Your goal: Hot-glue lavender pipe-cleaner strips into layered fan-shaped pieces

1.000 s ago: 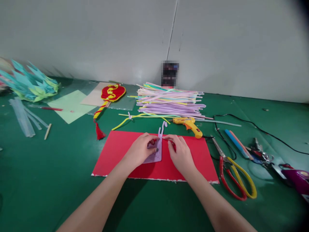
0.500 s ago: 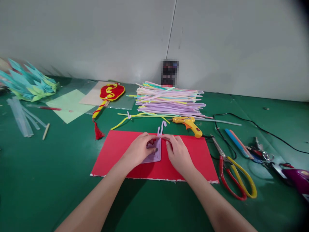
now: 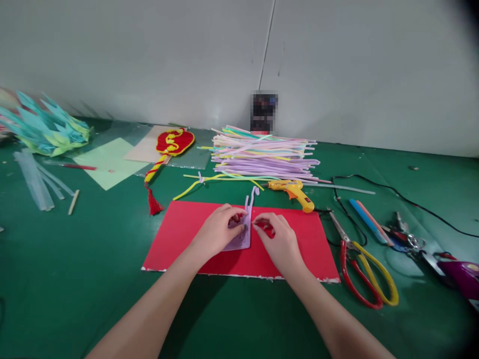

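Observation:
A flat purple piece of coiled pipe cleaner [image 3: 239, 244] lies on a red board [image 3: 179, 234], with two loose ends sticking up from its far edge, the longer one curled at the tip. My left hand [image 3: 219, 227] is closed in a pinch on this piece and covers its left part. Just off the piece's right edge, my right hand [image 3: 279, 239] has thumb and forefinger brought together in a pinch. Whatever lies between those fingertips is too small to make out.
Behind the board lie a heap of pastel pipe cleaners [image 3: 262, 157] and a yellow glue gun [image 3: 292, 192]. To the right are pliers [image 3: 355, 254] with red and yellow handles, a black cord and keys [image 3: 404, 234]. A red tasselled fan [image 3: 174, 142] lies back left.
My right hand has drawn back slightly from the upper end of the purple piece, and its thumb and forefinger have come together. The left hand keeps its hold in nearly the same place.

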